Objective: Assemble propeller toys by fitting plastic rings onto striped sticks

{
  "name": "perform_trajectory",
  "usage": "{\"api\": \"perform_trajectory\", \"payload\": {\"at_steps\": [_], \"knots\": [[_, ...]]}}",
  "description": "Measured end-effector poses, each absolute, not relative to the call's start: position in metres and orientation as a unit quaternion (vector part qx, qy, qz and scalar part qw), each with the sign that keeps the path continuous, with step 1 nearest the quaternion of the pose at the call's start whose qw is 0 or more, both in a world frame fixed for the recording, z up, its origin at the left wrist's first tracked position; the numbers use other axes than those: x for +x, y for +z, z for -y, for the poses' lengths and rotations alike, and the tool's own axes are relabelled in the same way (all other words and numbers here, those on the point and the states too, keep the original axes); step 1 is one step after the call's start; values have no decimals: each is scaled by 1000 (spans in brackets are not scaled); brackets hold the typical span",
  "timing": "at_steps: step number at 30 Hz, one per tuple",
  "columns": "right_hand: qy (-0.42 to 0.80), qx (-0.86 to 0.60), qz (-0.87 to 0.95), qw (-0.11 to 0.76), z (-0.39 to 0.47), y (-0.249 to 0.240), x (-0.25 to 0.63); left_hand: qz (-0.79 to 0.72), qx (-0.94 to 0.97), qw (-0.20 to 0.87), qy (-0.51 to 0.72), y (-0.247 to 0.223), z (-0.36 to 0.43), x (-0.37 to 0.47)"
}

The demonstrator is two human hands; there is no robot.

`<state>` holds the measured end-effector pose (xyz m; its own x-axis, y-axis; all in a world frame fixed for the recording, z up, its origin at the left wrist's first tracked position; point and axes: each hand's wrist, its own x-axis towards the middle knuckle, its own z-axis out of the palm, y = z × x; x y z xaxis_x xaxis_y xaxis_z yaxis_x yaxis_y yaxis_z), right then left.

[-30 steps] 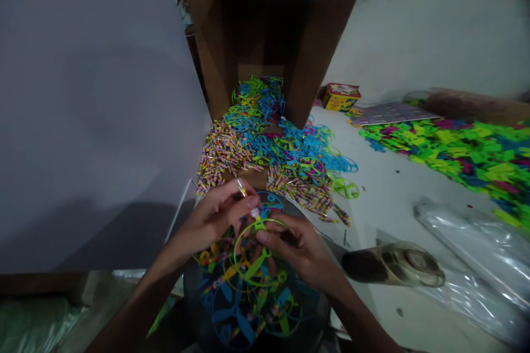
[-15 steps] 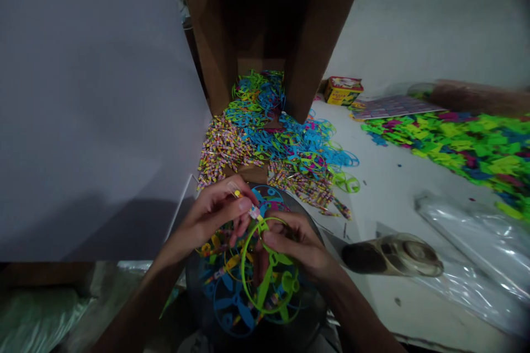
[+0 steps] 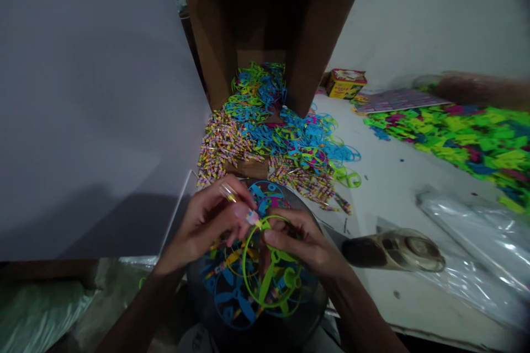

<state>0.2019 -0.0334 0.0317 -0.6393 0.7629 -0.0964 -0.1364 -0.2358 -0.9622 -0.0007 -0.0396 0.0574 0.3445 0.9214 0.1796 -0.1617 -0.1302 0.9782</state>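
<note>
Between the thumb and fingers of my left hand (image 3: 207,226) is a small printed tube (image 3: 252,217) in pink, white and yellow, with a clear end pointing up and left. Its lower end meets the rim of a green ringed propeller (image 3: 267,284); whether it is fitted in cannot be told. My right hand (image 3: 304,242) pinches that propeller near the same spot on the rim. Below both hands, a dark round basin (image 3: 194,303) holds blue, yellow and pink propellers and several printed tubes. A blue propeller (image 3: 235,298) lies at its front.
Behind the basin, a tipped cardboard box (image 3: 207,22) spills ringed propellers (image 3: 265,135). Printed tubes (image 3: 223,140) lie in piles before it. At right are a bottle (image 3: 393,249), clear plastic bags (image 3: 467,231), green-and-pink pieces (image 3: 459,135) and a yellow-red tub (image 3: 346,84). A panel (image 3: 95,110) stands left.
My left fingers have shifted slightly along the printed tube, and more of its clear end shows. My right hand keeps its hold on the green propeller. The view has tilted down slightly.
</note>
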Motion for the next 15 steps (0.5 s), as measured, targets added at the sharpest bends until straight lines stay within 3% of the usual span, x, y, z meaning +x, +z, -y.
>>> {"api": "perform_trajectory", "payload": {"at_steps": [15], "knots": [[765,-255,528,267,31,39,205,-297,507,676,444,48,32,3]]}}
